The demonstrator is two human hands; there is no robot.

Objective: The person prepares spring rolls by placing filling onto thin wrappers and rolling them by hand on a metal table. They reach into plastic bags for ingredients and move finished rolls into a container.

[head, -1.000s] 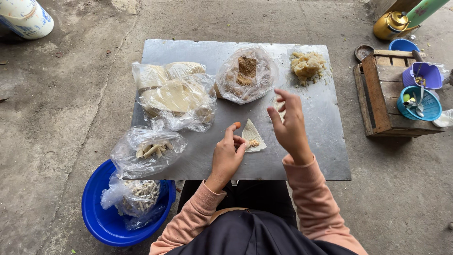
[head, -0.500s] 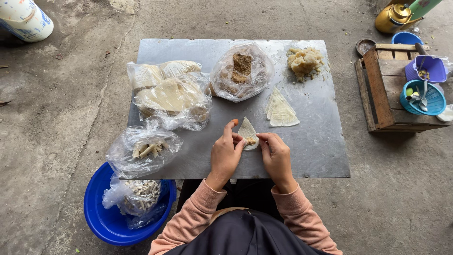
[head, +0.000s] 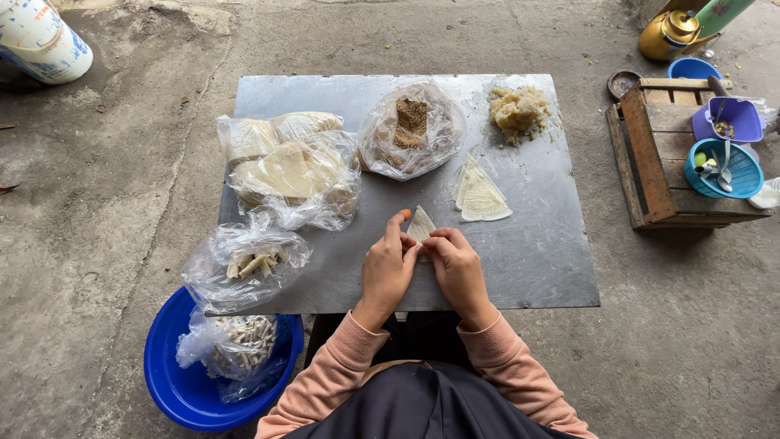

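My left hand [head: 387, 268] and right hand [head: 457, 268] pinch a wrapper triangle [head: 421, 223], seemingly dough, over the metal sheet [head: 536, 260] on bare concrete floor [head: 97, 203].

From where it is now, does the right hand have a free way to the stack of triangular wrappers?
Probably yes. The right hand pinches the small wrapper, but the stack of triangular wrappers lies just beyond it on bare metal sheet, nothing between.

The tray [head: 536, 268] is dull grey steel, the basin [head: 175, 390] bright blue. The wrappers [head: 481, 197] are pale cream (nearly white), the sleeves [head: 341, 358] salmon pink, the kettle [head: 668, 32] brassy gold.
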